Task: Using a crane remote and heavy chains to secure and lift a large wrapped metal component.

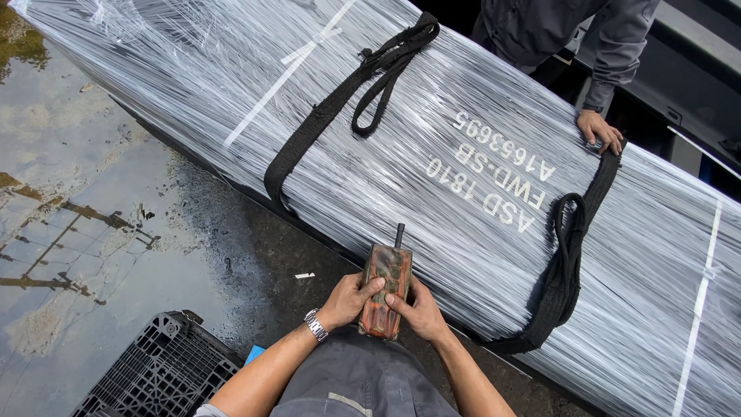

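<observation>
Here both hands, the left hand (351, 300) and the right hand (417, 310), are clamped together on an orange remote control (387, 289), thumbs on its face, its long axis and stub antenna pointing away toward the glossy film-wrapped bundle (432, 154) just ahead. Two woven black slings (316, 123) girdle the bundle; a co-worker's hand (600, 130) touches the farther one. A black plastic pallet (166, 371) lies on wet concrete.

Both hands, left hand (349, 300) and right hand (418, 310), held the remote (387, 289) between them, just in front of the long wrapped bundle (432, 154). Two slings (324, 116) (567, 262) lay over it, a co-worker's hand (600, 129) on the far one. Crate (158, 371) sat down left on wet ground (69, 193).
</observation>
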